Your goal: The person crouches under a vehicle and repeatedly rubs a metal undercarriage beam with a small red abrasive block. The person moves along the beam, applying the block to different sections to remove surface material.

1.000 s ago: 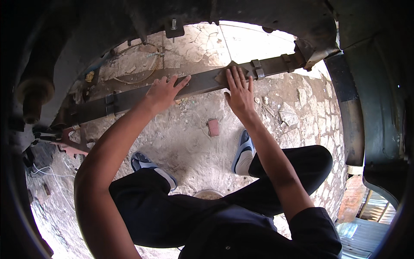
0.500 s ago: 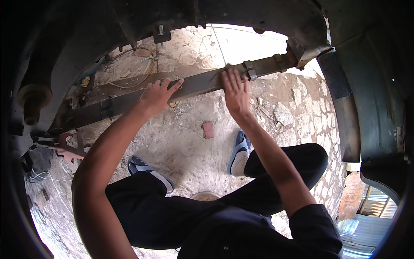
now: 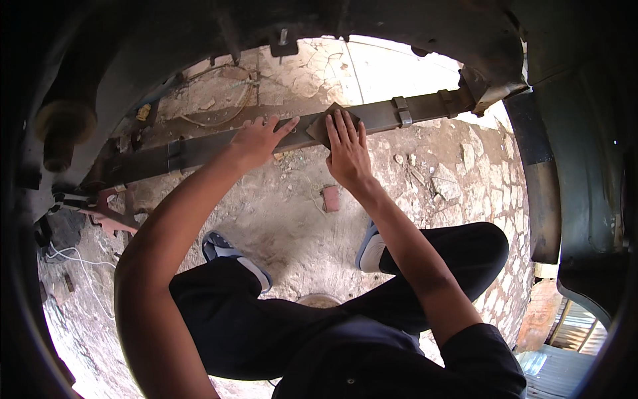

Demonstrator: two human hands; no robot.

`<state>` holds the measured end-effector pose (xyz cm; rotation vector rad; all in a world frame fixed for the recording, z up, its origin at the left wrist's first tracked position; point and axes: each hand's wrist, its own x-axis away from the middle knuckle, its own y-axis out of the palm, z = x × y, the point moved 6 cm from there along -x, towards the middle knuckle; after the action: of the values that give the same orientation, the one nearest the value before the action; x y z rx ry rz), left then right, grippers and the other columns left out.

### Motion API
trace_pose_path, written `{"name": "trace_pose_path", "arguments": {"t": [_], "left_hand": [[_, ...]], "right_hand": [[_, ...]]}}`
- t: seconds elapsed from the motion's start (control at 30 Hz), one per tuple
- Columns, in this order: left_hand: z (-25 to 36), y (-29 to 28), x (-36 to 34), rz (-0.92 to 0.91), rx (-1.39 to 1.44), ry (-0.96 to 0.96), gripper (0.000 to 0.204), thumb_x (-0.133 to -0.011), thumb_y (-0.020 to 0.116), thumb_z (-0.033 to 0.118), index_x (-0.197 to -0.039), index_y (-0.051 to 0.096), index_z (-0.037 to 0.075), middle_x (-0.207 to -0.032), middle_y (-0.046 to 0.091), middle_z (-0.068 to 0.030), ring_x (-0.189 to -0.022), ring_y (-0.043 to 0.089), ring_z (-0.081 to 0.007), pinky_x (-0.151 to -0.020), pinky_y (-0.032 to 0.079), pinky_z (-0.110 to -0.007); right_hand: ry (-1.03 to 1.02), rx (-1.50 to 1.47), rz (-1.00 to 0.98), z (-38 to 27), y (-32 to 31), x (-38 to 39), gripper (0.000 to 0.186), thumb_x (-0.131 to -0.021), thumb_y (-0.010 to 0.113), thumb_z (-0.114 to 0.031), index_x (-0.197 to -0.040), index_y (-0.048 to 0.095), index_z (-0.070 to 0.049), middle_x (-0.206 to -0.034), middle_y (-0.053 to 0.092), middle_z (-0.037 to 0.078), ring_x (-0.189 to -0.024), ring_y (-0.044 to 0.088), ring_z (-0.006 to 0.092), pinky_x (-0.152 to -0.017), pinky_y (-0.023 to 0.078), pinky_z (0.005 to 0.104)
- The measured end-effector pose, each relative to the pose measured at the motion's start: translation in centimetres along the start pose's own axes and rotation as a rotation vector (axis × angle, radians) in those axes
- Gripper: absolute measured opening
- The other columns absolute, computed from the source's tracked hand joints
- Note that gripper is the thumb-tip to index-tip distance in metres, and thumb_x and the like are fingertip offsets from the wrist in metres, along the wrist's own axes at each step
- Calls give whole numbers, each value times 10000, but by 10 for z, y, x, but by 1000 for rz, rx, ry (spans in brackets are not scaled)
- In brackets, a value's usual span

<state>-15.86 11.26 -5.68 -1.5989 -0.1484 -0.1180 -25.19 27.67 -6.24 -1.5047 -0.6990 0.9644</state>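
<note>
A long dark leaf spring point(image 3: 385, 114) with metal clips around it runs across the upper middle, rising to the right. My right hand point(image 3: 348, 149) lies on its middle, fingers stretched out, pressing a dark square sheet of sandpaper point(image 3: 319, 128) against the surface. The sheet's corners stick out past the fingers. To the left, my left hand point(image 3: 258, 143) rests on the same leaf spring with fingers spread and nothing held in it.
A dark wheel arch point(image 3: 425, 23) curves overhead, and a dark panel point(image 3: 588, 179) hangs at the right. A bolt-like rod point(image 3: 60, 146) points down at the left. Below are a reddish block point(image 3: 330, 199), my sandalled feet point(image 3: 229, 253) and a white cable point(image 3: 83, 261).
My right hand has slid left along the leaf spring with the sandpaper, away from the right clip. The left hand stays about where it was. The whole view has shifted slightly.
</note>
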Motion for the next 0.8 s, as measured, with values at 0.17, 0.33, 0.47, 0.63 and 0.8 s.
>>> {"name": "trace_pose_path", "arguments": {"t": [0.17,0.33,0.47,0.63,0.8], "left_hand": [[2,2,-4,-24,49,-2,1045,-810,781,291,-1587,85,249,-1438,416,-164,-1209,528,-367,-987,465,-476],[-11,4,4,-9,75,-14,1039,-819,769,335,-1588,79,218,-1426,439,-172,-1252,509,-372,-995,454,-492],[-24,7,12,-2,112,-18,1067,-801,770,403,-1587,75,209,-1413,461,-178,-1239,524,-378,-999,456,-482],[-39,5,28,-91,152,-58,1097,-776,780,442,-1587,76,217,-1385,480,-190,-1204,557,-379,-994,463,-478],[-46,5,32,-93,187,-56,1092,-781,772,458,-1586,75,214,-1383,490,-209,-1198,562,-396,-988,469,-480]], "right_hand": [[-10,-15,64,1,7,-2,845,-841,692,-138,-1547,231,-87,-1605,237,141,-1489,214,306,-1212,129,549],[141,14,89,-12,6,-3,813,-847,702,-144,-1539,277,-110,-1602,275,103,-1496,214,263,-1216,117,547],[22,87,17,-15,16,-10,855,-850,716,-185,-1557,239,-133,-1624,227,83,-1507,178,234,-1226,87,539],[6,-45,-61,-22,11,-17,858,-867,717,-286,-1562,230,-160,-1630,213,67,-1510,167,217,-1229,95,529],[-319,-231,53,-25,0,-11,520,-995,547,-303,-1476,433,-140,-1523,427,96,-1440,349,267,-1207,201,523]]}}
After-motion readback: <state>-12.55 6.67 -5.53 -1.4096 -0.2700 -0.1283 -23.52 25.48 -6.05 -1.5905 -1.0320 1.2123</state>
